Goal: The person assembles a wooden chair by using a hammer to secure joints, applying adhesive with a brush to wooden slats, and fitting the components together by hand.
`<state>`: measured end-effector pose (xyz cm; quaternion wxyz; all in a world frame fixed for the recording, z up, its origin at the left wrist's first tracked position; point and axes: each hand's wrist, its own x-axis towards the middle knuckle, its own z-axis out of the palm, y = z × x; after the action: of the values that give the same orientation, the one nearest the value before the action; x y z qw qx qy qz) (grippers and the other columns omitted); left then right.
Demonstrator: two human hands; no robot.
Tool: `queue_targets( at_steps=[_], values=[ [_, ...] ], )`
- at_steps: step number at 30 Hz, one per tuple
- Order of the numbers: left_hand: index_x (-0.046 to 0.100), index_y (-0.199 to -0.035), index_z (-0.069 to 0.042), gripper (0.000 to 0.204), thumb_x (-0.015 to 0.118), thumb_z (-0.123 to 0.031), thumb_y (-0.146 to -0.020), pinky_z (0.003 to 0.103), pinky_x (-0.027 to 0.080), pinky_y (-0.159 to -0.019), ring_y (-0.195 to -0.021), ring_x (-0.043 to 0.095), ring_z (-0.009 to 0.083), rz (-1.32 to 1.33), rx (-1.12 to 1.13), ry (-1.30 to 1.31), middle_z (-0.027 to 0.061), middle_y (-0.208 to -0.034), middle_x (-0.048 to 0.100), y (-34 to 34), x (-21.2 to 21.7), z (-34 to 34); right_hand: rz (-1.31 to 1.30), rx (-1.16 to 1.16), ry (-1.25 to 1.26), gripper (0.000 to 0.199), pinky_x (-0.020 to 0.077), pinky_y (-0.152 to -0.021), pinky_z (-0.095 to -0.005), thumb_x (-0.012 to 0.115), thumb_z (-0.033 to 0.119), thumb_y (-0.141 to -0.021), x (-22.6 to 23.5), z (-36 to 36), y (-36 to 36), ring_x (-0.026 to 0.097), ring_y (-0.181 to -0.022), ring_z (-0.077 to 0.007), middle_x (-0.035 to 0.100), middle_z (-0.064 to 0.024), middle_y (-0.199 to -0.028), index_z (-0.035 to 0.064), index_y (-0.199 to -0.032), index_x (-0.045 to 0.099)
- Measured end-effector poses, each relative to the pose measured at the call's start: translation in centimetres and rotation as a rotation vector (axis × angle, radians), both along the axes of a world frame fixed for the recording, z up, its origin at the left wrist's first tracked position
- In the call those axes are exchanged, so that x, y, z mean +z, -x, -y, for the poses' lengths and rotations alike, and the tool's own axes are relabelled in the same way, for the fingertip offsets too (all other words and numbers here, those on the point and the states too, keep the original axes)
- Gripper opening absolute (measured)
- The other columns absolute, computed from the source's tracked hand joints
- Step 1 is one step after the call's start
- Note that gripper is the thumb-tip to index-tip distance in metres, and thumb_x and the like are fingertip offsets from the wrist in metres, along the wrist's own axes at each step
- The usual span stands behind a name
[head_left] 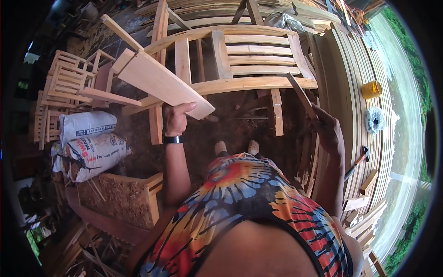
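Two bare hands work over a pale wooden chair frame [240, 60] lying at twelve o'clock. Left hand [176, 117], at ten o'clock, grips the near end of a flat plank [159, 81], thumb on top. Right hand [325, 129], at two o'clock, closes around a thin dark slat [300, 94]. Keeping the plank level with a firm grip seems wise.

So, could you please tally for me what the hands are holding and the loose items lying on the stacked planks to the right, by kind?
Wooden boards held: 1, in the left hand, a wide board
Dark narrow strips held: 1, in the right hand, strip
Yellow containers: 1
Pale wire coils: 1
Hammers: 1
Total: 5
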<state>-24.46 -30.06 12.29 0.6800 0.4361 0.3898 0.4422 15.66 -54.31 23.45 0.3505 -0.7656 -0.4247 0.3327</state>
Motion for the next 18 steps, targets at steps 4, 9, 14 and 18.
queue_targets(
  at_steps=[4,9,14,18],
  values=[
    [0.067,-0.108,0.0,0.04,0.077,0.001,-0.07,0.034,0.052,-0.09,-0.098,0.066,0.0212,-0.039,-0.118,-0.002,0.0072,-0.101,0.069,-0.8,0.1,-1.5,0.16,-0.135,0.034,0.043,0.0554,-0.074,-0.0294,0.058,0.006,-0.097,0.7,3.0,-2.2,0.067,-0.08,-0.0111,0.076,-0.0091,-0.1,0.0107,-0.14,0.064],
    [0.071,-0.105,0.003,0.032,0.076,-0.001,-0.074,0.034,0.051,-0.092,-0.098,0.065,0.0223,-0.229,-0.102,-0.087,0.0101,-0.105,0.07,-2.8,-3.0,-2.4,0.636,-0.393,0.111,0.029,0.0561,-0.082,-0.0431,0.063,0.009,-0.093,4.2,11.1,-10.6,0.075,-0.092,-0.0317,0.076,-0.0192,-0.102,0.0051,-0.12,0.073],
    [0.066,-0.117,0.008,0.04,0.071,0.003,-0.078,0.036,0.052,-0.096,-0.102,0.066,0.0234,-0.216,-0.129,0.055,0.0116,-0.111,0.068,-3.6,-4.8,-1.5,1.16,-0.546,0.485,0.032,0.0566,-0.087,-0.0456,0.06,0.014,-0.088,15.6,15.6,-18.4,0.071,-0.099,-0.038,0.075,-0.0175,-0.106,0.0164,-0.114,0.077],
    [0.055,-0.132,0.016,0.059,0.071,0.0,-0.077,0.043,0.052,-0.1,-0.108,0.064,0.0325,-0.303,-0.124,0.047,0.0214,-0.125,0.062,-6.1,-4.3,0.4,1.145,-0.771,0.944,0.032,0.0565,-0.092,-0.0447,0.061,0.014,-0.086,20.5,21.7,-23.3,0.071,-0.106,-0.033,0.075,-0.0142,-0.115,0.0187,-0.113,0.078]
  ],
)
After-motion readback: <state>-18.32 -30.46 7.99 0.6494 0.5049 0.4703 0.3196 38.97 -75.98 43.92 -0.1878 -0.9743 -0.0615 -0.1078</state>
